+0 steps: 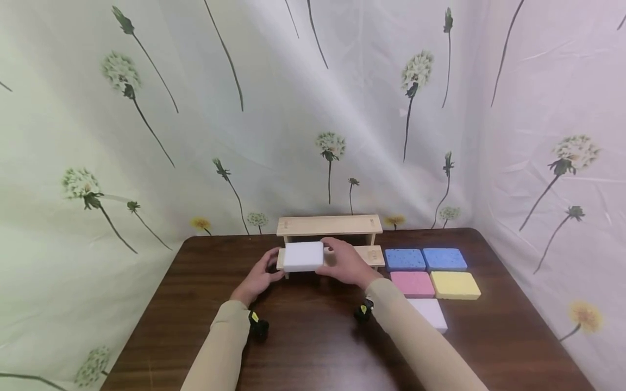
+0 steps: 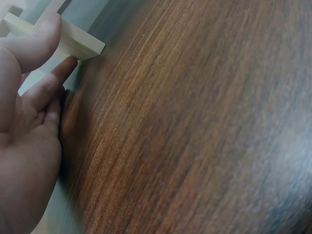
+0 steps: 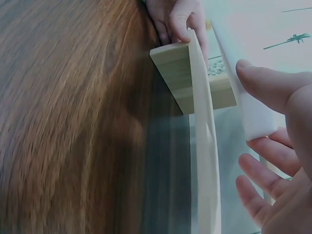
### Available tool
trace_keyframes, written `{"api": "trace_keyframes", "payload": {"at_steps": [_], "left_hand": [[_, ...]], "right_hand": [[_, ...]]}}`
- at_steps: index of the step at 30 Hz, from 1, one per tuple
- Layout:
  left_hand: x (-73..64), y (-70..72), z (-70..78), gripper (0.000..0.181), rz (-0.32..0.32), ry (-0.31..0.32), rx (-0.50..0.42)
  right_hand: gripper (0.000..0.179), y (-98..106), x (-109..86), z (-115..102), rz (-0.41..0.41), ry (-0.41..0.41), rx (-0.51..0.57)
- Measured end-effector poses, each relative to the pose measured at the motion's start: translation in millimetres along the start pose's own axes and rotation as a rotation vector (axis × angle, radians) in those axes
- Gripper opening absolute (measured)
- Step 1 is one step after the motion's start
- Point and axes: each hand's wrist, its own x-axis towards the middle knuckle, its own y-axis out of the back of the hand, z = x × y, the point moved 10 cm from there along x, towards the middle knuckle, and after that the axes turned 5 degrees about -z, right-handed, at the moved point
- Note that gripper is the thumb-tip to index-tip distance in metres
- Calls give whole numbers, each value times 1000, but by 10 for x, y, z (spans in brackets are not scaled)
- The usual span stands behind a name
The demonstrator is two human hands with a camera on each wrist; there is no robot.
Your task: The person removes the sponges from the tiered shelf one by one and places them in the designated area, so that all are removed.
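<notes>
A small two-step wooden shelf [image 1: 329,224] stands at the back of the table. My right hand [image 1: 346,263] pinches a white sponge [image 1: 304,256] by its right end, thumb on the near side and fingers on the far side. That sponge is above the left part of the lower step [image 1: 370,255]; in the right wrist view the sponge [image 3: 257,117] is apart from the board's edge. My left hand [image 1: 257,279] holds the left end of the lower step, with its thumb [image 3: 179,22] at the board's front corner.
Right of the shelf lie two blue sponges [image 1: 405,259], a pink sponge [image 1: 412,284], a yellow sponge [image 1: 455,285] and another white sponge [image 1: 430,314], partly behind my right sleeve. A flower-printed curtain [image 1: 293,136] hangs behind the dark wooden table [image 1: 303,336].
</notes>
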Motion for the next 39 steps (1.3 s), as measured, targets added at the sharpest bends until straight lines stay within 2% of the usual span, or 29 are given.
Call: {"api": "trace_keyframes", "payload": {"at_steps": [12,18,26,30,35,39], "left_hand": [[-5,32,27,80,9,-3,-21],[-20,15,9,78,12,10,-6],[-33,14,-70,78,14,31,-24],[-28,27,-43,78,19,24,-15],[-28,5,-9,77,11,18,-20],[-26,-5,-29,77,6,27,-30]], "right_hand": [[80,254,-198,55,35,19,-14],[79,315,-310,83,37,14,2],[80,360,-437,233,28,-41,15],[82,409,-504,322,34,-78,22],[83,447,-660,473,31,-174,108],[84,478,-780,514,29,-179,112]]}}
